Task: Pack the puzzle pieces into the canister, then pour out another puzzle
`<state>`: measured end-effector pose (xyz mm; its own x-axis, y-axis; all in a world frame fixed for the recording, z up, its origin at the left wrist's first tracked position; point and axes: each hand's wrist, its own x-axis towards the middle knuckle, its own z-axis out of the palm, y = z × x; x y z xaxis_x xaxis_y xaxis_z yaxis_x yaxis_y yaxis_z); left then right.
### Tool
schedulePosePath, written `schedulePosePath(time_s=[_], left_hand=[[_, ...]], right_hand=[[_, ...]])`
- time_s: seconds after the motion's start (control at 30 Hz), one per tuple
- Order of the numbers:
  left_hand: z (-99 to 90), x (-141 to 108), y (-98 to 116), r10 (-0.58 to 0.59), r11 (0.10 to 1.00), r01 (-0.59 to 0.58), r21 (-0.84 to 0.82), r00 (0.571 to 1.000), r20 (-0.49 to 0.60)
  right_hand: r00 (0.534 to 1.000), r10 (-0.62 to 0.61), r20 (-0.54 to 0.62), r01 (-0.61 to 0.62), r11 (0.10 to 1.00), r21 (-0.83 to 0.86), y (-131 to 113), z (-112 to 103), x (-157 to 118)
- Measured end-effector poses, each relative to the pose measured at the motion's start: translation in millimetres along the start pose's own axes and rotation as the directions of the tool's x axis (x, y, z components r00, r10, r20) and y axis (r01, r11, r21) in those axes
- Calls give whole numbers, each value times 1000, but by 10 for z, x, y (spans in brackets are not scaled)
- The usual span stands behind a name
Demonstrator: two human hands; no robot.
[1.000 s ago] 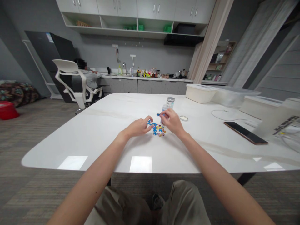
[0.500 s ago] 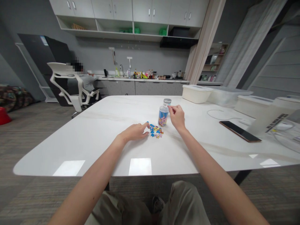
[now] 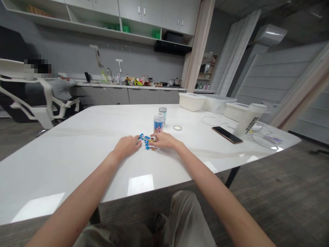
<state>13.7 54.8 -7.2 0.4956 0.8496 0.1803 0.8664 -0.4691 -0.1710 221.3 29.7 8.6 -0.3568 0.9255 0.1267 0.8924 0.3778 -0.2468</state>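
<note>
A small pile of blue, yellow and pink jigsaw puzzle pieces [image 3: 147,140] lies on the white table. From the left, my left hand [image 3: 128,145] rests on the table with its fingertips at the pile's edge, thumb and forefinger slightly apart. My right hand [image 3: 165,140] reaches over the pile from the right, fingers apart and touching pieces; it hides part of them. Just behind stands a clear jar with a blue and pink picture [image 3: 158,122], its lower part covered by my right hand. A second jar with a grey lid [image 3: 162,115] is partly hidden behind it.
A round lid [image 3: 177,128] lies right of the jars. Further right are a phone [image 3: 227,134], a white cup-like container [image 3: 249,120], cables and lidded plastic boxes [image 3: 191,102]. A person sits in a white chair [image 3: 38,99] at the far left.
My right hand has moved from beside the jar's top down onto the puzzle pieces. My left hand stays by the pile. The view has turned right, and the round lid shows now.
</note>
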Motion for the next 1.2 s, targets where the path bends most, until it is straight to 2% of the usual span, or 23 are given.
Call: schedulePosePath(time_s=[0.13,0.27,0.43,0.63,0.83,1.03,1.2], left_hand=[[-4,-2,3,35,999,-35,8,999,9],[-22,-34,-1,70,997,-70,-38,998,-4],[-27,-51,-40,54,988,-56,-144,998,-13],[-36,-49,-101,61,984,-57,-167,998,18],[-60,-47,-128,53,980,-45,-196,998,33],[-41,-37,-208,132,931,-108,-349,990,45],[-11,-22,-232,113,907,-82,-413,992,49]], right_hand=[[999,7,34,-7,1000,15,41,18,7],[998,-55,41,50,992,114,69,43,25],[995,-83,55,69,973,220,58,51,34],[993,-106,49,88,956,280,68,45,32],[991,-127,40,111,952,286,61,56,31],[985,-172,-4,168,957,236,8,98,24],[974,-226,-9,222,947,231,-70,94,-6]])
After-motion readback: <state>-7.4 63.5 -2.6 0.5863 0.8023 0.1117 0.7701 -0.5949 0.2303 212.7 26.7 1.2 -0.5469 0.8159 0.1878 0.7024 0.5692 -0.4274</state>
